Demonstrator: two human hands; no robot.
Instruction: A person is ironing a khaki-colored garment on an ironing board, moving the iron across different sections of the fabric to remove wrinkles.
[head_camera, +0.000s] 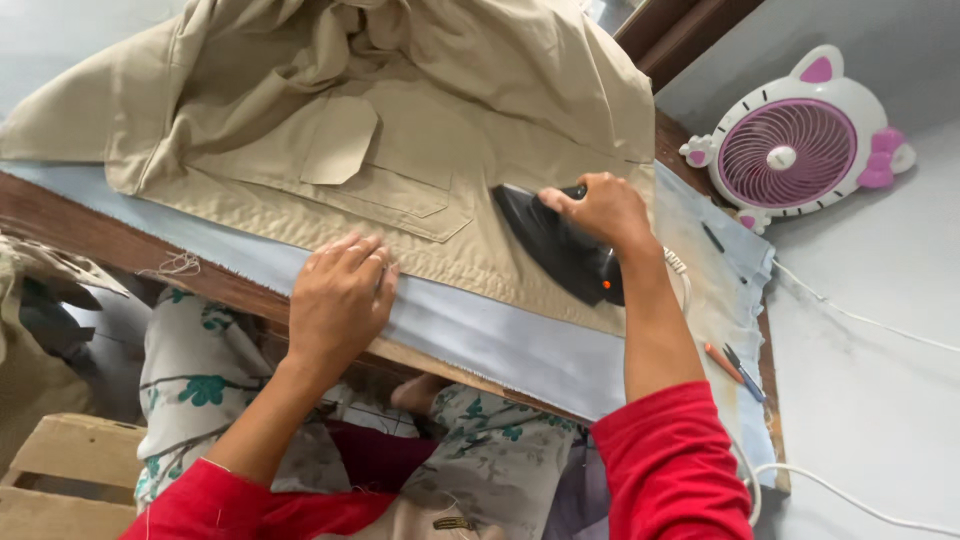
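Two hands: both of yours are at work on the khaki garment (400, 130) spread over the desk (90, 235).
Right hand (600, 210): your fingers (560, 200) are clenched around the handle of the black iron (550, 245), gripping it from above.
Iron: it sits flat on the cloth directly under your right fingers, its pointed nose aimed toward your left hand, an orange light showing at its rear end near your wrist.
Left hand (340, 295): your fingers (365, 255) lie released and spread, palm down, pressing the quilted hem of the garment where it meets the pale blue cover (480, 335); they grasp nothing.
Garment: it lies between and beyond both hands, its flap pocket (340, 140) just past your left fingertips, the rest bunched up farther off.
Pale blue cover: it shows as a strip under the hem, running from under your left palm across below your right forearm.
Cord (680, 275): white, it leaves the iron behind your right wrist.
Pens (735, 365): an orange and a dark one rest on the cover outside your right forearm.
Fan (790, 150): white and pink with cat ears, well beyond your right hand.
Sleeves (670, 460): red, on both arms.
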